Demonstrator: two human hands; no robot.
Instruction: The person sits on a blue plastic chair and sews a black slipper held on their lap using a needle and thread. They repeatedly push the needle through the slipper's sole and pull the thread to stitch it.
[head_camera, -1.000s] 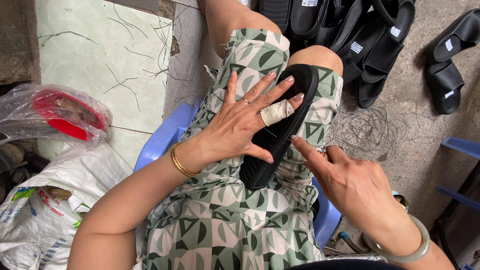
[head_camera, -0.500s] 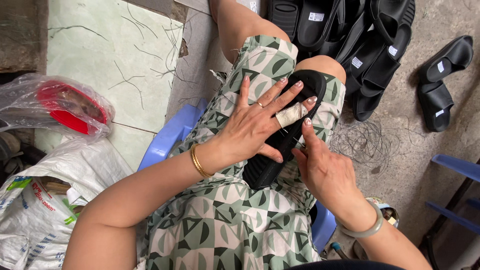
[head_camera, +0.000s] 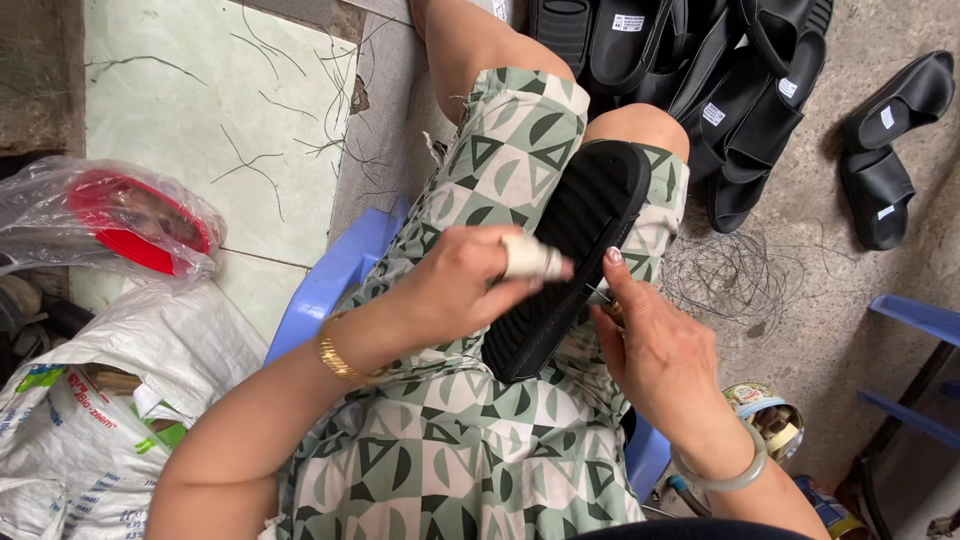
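Head view, left to right: red dish (head_camera: 130, 222) in plastic lay on the floor, left hand (head_camera: 455, 285) was curled over the black sandal (head_camera: 570, 255) lying sole-up on the lap, right hand (head_camera: 655, 345) pinched at its edge, more sandals (head_camera: 740, 90) piled beyond.

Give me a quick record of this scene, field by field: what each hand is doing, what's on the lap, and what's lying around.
left hand: curled on the black sandal, bandaged finger across its ribbed sole
right hand: at the sandal's right edge, fingertips pinched; what they pinch is too small to tell
sandal: sole up, lying on the lap
seat: blue stool
ahead: pile of black sandals, two more apart to the right
floor right: tangle of thin wire, open tin
floor left: red item in clear bag, white sack
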